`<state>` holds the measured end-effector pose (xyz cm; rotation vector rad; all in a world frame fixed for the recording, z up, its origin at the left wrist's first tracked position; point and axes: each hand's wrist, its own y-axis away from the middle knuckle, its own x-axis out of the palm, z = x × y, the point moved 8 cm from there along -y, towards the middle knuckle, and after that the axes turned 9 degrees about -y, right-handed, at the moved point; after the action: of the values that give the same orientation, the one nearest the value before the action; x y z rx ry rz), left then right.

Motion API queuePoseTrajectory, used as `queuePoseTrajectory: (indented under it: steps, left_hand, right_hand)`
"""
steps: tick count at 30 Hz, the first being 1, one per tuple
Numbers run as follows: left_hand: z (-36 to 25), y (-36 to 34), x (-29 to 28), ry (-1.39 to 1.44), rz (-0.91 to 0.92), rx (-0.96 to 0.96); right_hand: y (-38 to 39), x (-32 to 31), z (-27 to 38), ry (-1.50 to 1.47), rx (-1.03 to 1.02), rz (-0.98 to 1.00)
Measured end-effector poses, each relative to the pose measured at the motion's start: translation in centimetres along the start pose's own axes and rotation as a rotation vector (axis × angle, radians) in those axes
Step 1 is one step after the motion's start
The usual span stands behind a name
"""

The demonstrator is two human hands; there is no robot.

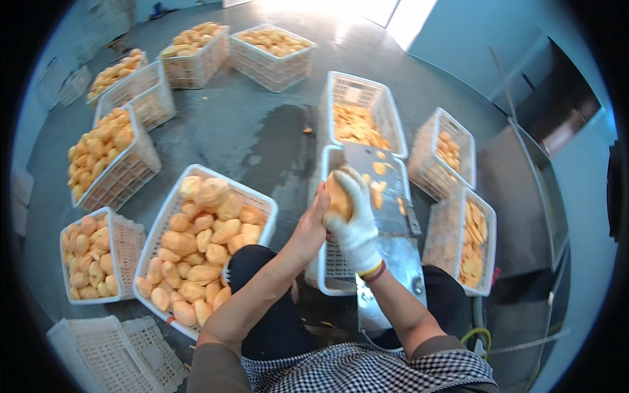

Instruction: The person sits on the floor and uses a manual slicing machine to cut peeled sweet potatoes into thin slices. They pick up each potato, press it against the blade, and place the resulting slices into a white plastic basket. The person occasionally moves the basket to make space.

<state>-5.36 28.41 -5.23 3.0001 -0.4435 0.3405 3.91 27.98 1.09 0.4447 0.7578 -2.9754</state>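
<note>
Between my two hands is a large peeled potato (339, 198), pale orange, held above the front end of a metal slicing board (392, 226). My right hand (355, 219), in a white knit glove, wraps its fingers over the top and right side of it. My bare left hand (313, 221) presses against its left side, fingers closed together; its fingertips are partly hidden. Thin slices (378, 190) lie on the board, which rests across a white crate (319, 275). A crate of peeled potatoes (203, 242) stands by my left knee.
Beyond the board, a white crate holds many slices (357, 124). On the right stand a crate of slices (473, 242) and a crate of potatoes (448, 149). Several full crates (98, 154) line the left and back. Empty crates (111, 354) lie at lower left. Wet patches mark the floor (278, 144).
</note>
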Motion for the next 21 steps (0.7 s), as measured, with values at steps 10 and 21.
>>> queuePoseTrajectory:
  steps: [10,21]
  left_hand:
    - [10.6,-4.6,3.7,0.066,0.102,-0.439]
    - [9.5,-7.3,1.6,0.066,0.011,-0.394]
  right_hand:
    - [12.1,-13.3,-11.8,-0.651,0.698,-0.392]
    - [3.0,-14.9,-25.6,0.539,0.52,-0.099]
